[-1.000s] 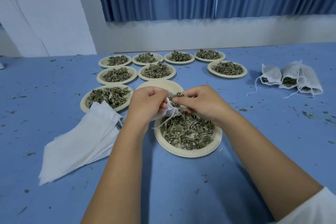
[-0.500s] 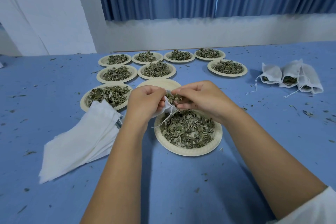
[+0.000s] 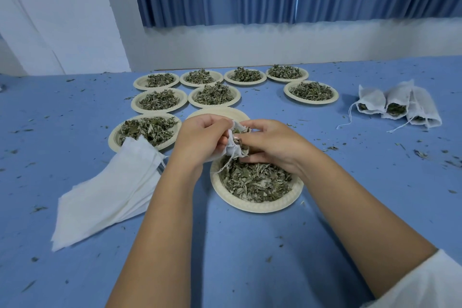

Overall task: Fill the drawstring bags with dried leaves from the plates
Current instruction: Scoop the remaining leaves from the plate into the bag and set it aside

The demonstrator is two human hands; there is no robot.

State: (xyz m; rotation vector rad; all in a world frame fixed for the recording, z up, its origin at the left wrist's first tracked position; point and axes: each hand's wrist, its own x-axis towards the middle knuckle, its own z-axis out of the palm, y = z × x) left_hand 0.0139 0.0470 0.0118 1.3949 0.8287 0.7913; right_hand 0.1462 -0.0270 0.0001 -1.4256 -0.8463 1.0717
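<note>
My left hand (image 3: pixel 200 139) grips a small white drawstring bag (image 3: pixel 234 148) by its mouth, just above the near paper plate (image 3: pixel 255 205) of dried leaves (image 3: pixel 255 180). My right hand (image 3: pixel 270 142) has its fingers curled at the bag's opening, pinching dried leaves into it. The bag's string (image 3: pixel 226 164) dangles over the plate. Most of the bag is hidden between the two hands.
A pile of flat empty white bags (image 3: pixel 107 192) lies at the left. Several more plates of leaves (image 3: pixel 212 95) stand behind, plus one empty plate (image 3: pixel 217 112). Three filled bags (image 3: pixel 397 105) lie at the right. Leaf crumbs dot the blue table (image 3: pixel 250 257).
Both hands have kept working at the bag's mouth over the near plate. The right hand's fingers have pressed further into the opening with leaves.
</note>
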